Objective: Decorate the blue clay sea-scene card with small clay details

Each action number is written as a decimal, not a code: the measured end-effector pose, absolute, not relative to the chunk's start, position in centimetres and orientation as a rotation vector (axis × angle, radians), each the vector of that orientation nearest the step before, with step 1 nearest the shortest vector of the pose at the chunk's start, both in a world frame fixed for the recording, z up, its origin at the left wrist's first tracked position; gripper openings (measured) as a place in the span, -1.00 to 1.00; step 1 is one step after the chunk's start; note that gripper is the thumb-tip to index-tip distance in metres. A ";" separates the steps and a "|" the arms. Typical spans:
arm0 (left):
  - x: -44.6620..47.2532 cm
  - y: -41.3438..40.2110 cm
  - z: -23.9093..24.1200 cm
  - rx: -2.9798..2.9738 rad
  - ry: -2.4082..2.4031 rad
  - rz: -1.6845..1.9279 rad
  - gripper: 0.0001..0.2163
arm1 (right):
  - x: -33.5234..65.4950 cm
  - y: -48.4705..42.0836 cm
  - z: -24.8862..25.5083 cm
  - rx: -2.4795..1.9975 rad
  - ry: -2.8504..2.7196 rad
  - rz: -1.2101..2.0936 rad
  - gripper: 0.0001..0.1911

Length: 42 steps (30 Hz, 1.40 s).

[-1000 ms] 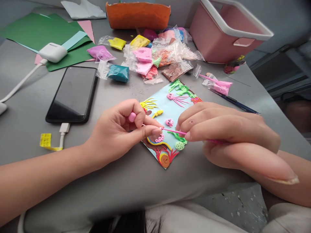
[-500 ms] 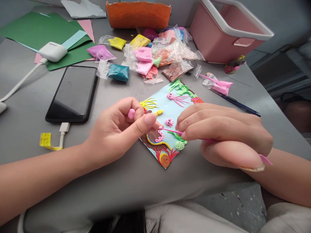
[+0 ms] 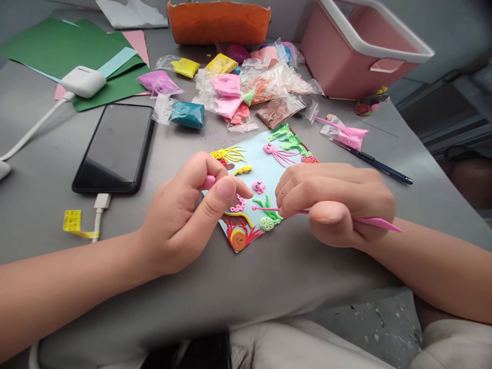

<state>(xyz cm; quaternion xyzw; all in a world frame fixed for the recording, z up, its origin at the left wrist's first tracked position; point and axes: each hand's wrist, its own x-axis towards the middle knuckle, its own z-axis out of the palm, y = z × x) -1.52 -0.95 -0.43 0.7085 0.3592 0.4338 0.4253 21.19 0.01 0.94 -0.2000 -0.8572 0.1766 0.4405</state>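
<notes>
My left hand [image 3: 188, 210] is closed around a small lump of pink clay [image 3: 209, 182], which shows between the curled fingers. In my right hand [image 3: 334, 205] is a thin pink modelling tool [image 3: 374, 223]; its flat end sticks out to the right. A tiny pink bit sits on the tool's slim tip, just right of my left fingertips and apart from them. Beneath both hands lies a light blue card [image 3: 249, 141] with clay sea figures, among them a pink octopus [image 3: 268, 148], a small pink figure [image 3: 259, 187] and a brown-orange spiral shell [image 3: 239, 240].
Several bags of coloured clay [image 3: 226, 84] are heaped behind the card. A phone [image 3: 115, 148] on a cable and a white earbud case [image 3: 83, 82] lie left, near green paper [image 3: 42, 46]. To the right are a pen [image 3: 380, 166] and a pink bin [image 3: 334, 56].
The tool's tip has come away from my left fingertips. My right hand has shifted left and turned, showing more of the tool. The card has slid left and slightly up.
</notes>
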 end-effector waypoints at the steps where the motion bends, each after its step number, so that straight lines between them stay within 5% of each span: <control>1: -1.5 -1.0 -0.4 1.795 0.905 1.083 -0.85 | 21.2 0.1 1.0 -0.497 -2.156 0.456 -0.53; 16: -1.2 -0.6 0.6 2.113 1.288 0.844 -0.70 | 21.4 0.8 0.0 -0.525 -2.379 0.376 -0.59; 42: -1.2 -0.7 0.0 2.277 1.207 0.858 -0.62 | 21.0 0.8 0.0 -0.500 -2.260 0.468 -0.57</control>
